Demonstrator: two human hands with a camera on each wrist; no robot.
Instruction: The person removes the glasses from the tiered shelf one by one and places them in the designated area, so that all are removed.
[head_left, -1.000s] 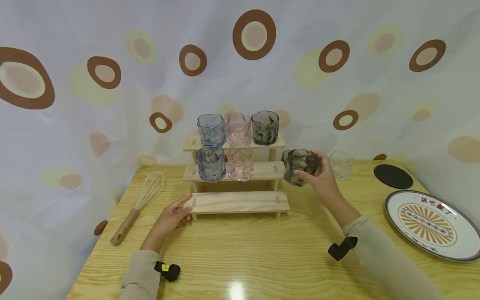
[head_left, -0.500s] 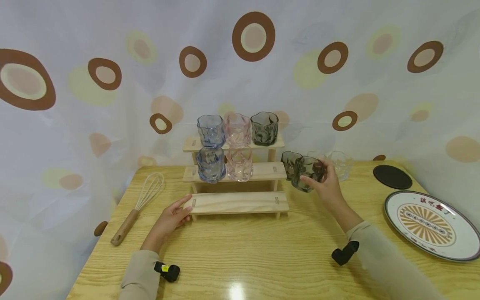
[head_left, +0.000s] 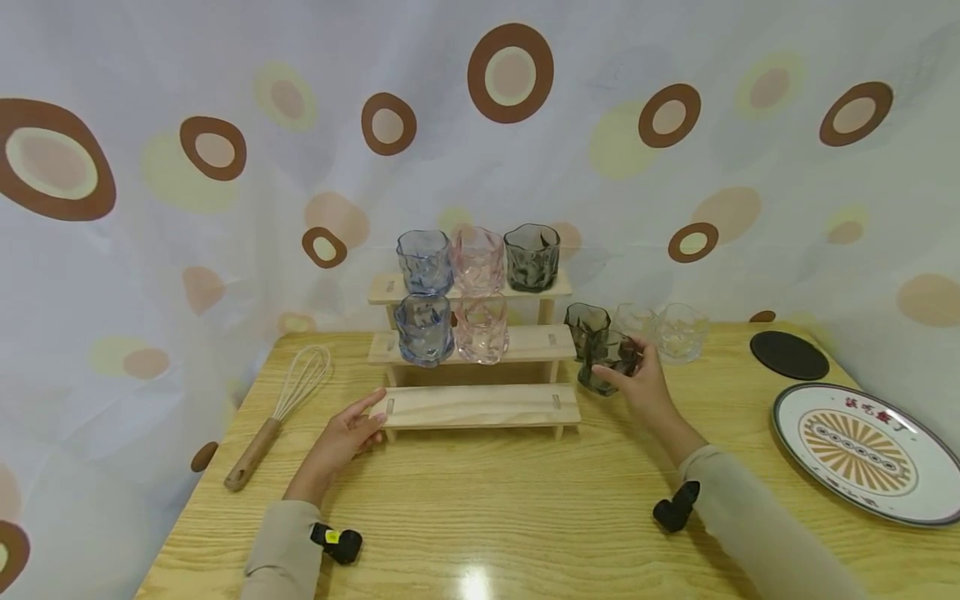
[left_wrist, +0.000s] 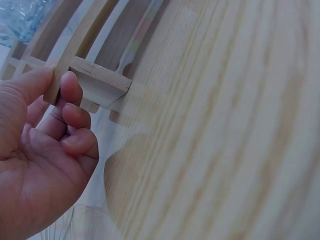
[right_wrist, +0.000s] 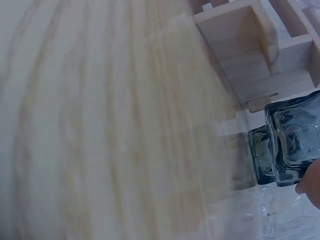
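My right hand [head_left: 647, 387] grips a dark grey tumbler [head_left: 609, 367] to the right of the three-tier wooden rack [head_left: 480, 405]. A second dark grey tumbler [head_left: 587, 321] stands behind the held one and is partly covered by it. In the right wrist view the held tumbler [right_wrist: 299, 137] overlaps the other, with a thumb [right_wrist: 313, 184] against it. My left hand [head_left: 341, 437] pinches the left end of the bottom tier between thumb and fingers, as the left wrist view confirms. Blue tumblers [head_left: 424, 332], pink tumblers [head_left: 482, 332] and one grey tumbler [head_left: 532, 258] stand on the upper tiers.
Two clear tumblers [head_left: 681, 333] stand at the back right. Farther right are a round black coaster [head_left: 789, 355] and a large patterned plate [head_left: 795, 450]. A whisk [head_left: 262, 442] lies left of the rack. A spotted sheet [head_left: 585, 183] hangs behind the table.
My right hand has brought the grey tumbler lower and nearer to me, swinging slightly right and then back left. The grey tumbler behind now shows more. My left hand stays on the rack.
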